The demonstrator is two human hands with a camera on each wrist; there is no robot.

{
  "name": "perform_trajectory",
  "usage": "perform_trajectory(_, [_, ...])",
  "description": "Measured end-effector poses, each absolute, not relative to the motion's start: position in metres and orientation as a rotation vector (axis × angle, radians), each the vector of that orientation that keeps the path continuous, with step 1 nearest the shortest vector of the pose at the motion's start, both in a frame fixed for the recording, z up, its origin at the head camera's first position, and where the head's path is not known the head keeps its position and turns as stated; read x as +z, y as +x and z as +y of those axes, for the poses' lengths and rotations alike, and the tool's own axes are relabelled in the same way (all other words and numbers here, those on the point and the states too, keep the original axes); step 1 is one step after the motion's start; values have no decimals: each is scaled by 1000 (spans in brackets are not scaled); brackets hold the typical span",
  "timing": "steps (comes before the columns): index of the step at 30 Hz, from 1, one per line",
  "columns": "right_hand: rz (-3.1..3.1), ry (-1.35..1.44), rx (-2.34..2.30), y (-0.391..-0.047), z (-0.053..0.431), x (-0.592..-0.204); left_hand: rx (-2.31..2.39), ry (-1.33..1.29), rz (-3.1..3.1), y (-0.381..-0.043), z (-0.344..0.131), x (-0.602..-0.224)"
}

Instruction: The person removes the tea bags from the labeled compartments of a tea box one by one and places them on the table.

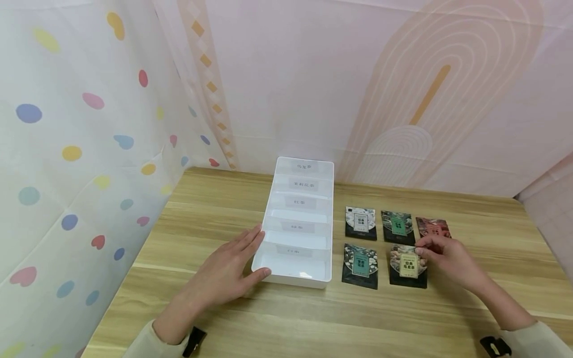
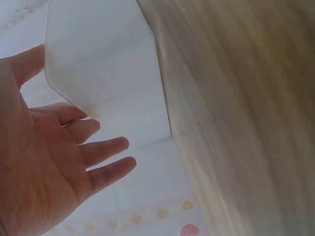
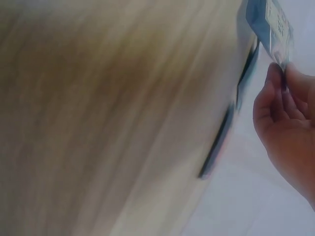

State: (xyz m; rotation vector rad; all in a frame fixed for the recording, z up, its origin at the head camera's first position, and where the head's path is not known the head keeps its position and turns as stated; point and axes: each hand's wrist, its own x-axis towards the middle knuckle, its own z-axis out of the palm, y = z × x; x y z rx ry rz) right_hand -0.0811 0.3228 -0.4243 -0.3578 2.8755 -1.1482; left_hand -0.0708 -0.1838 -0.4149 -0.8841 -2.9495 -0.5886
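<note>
My right hand (image 1: 454, 261) pinches a black tea sachet with a pale yellow label (image 1: 408, 268) by its upper right corner. In the right wrist view, thumb and fingers grip that sachet's (image 3: 268, 27) edge, and it is tilted up off the table. My left hand (image 1: 224, 273) touches the left side of a long white divided box (image 1: 295, 282) with its fingers extended, thumb near the front corner. Each compartment carries a printed label, and no sachet shows inside. The left wrist view has the fingers (image 2: 106, 147) spread along the box's wall.
Around the pinched sachet lie a white-labelled sachet (image 1: 360, 223), a green one (image 1: 397, 226), a red one (image 1: 433, 227) partly behind the right hand, and a teal-labelled one (image 1: 360, 263). The wooden table (image 1: 313, 323) meets a patterned cloth backdrop (image 1: 286, 99) behind the box.
</note>
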Motion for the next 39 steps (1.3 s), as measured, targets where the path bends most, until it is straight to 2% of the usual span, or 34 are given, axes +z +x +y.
perform_trajectory(18, [2845, -411, -957, -92, 331, -440, -585, -886, -2947, -72, -184, -415])
perform_trajectory(39, [2867, -355, -956, -96, 330, -436, -569, -893, -2953, -75, -187, -413])
